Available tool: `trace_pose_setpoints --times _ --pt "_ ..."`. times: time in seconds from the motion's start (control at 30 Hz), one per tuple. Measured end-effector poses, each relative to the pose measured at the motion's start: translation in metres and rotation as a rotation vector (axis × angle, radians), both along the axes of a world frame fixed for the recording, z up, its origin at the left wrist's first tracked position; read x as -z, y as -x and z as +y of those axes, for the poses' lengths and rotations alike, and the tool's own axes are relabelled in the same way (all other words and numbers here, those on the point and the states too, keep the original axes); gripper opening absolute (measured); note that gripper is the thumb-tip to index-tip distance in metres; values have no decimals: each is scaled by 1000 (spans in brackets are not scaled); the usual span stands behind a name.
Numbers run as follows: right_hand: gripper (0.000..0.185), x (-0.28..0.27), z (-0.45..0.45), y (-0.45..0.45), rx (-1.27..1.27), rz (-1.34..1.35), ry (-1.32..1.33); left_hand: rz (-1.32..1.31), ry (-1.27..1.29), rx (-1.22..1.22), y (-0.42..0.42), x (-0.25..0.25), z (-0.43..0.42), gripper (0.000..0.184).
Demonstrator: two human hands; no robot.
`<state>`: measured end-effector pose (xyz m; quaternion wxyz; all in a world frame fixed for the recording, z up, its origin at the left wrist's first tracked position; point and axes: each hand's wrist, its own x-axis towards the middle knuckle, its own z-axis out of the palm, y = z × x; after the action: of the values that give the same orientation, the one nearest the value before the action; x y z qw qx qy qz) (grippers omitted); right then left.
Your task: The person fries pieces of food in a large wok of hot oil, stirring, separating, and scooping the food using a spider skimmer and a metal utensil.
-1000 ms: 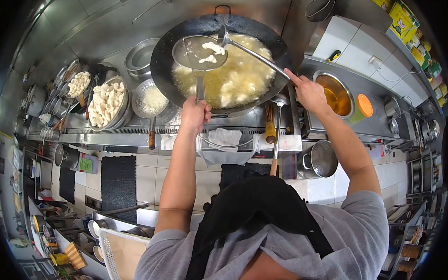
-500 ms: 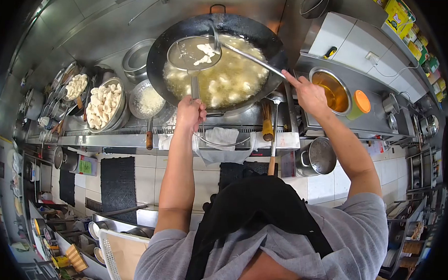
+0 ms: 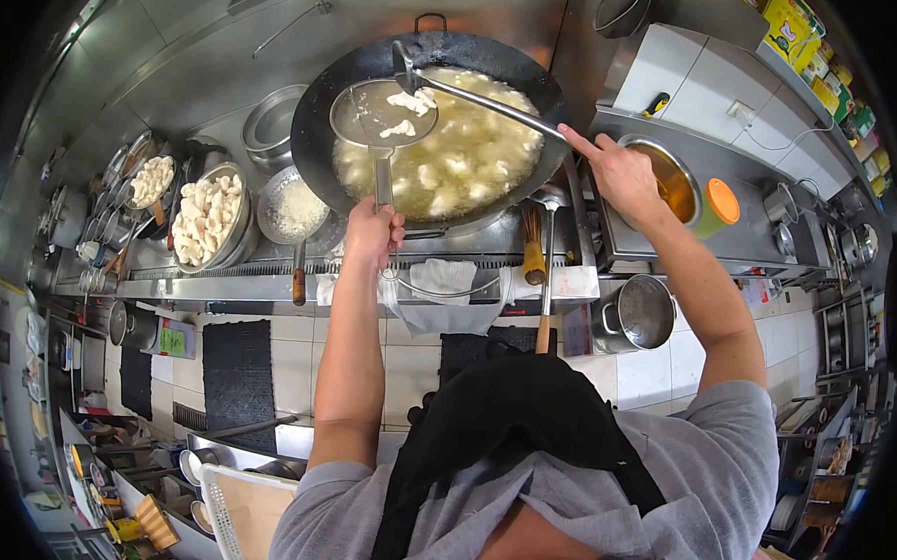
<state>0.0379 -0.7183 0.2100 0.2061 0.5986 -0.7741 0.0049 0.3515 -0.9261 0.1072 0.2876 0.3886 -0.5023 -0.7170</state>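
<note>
My left hand point(image 3: 370, 234) is closed round the flat metal handle of a round mesh strainer point(image 3: 361, 116), held over the left side of a large black wok point(image 3: 319, 159). Two clumps of pale battered pieces point(image 3: 410, 102) lie in the strainer. My right hand point(image 3: 623, 178) grips the long metal handle of a wok spatula point(image 3: 496, 106), index finger stretched along it. Its head, seen edge-on, is raised above the strainer's far rim. Yellow bubbling oil point(image 3: 463, 186) with many pale pieces floating in it fills the wok.
Left of the wok stand a bowl of pale raw pieces point(image 3: 208, 217), a small pan of white crumbs point(image 3: 295, 209) and a metal pot point(image 3: 273, 122). Rightward are a steel bowl of amber liquid point(image 3: 673, 180), an orange-lidded container point(image 3: 720, 204) and a bamboo brush point(image 3: 534, 254).
The spatula head has moved left and up, away from the strainer's right edge. The pieces in the strainer now lie as two separate clumps. My left hand and the strainer have shifted slightly.
</note>
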Motion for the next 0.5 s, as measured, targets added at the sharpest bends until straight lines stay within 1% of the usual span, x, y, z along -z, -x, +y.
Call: trace_pose_setpoints --times 0.1,0.17,0.27,0.33,0.4,0.43,0.5 --pt "73 -2 -10 17 -1 27 -35 6 5 8 -4 -2 -2 4" --pt "73 -7 -13 26 3 141 -166 94 -30 4 -8 -3 -1 4" --pt "73 -26 -12 22 41 191 -208 55 -26 4 -4 -4 4 3" --pt "73 -32 -11 25 32 210 -209 59 -41 -9 -4 1 3 4" --pt "72 -34 -12 30 8 306 -236 11 4 -6 -3 -2 4 4" --pt "72 -30 -11 35 10 302 -238 8 2 -4 -4 -1 4 4" --pt "72 -26 -10 40 15 311 -140 6 21 -8 -9 -3 -3 5"
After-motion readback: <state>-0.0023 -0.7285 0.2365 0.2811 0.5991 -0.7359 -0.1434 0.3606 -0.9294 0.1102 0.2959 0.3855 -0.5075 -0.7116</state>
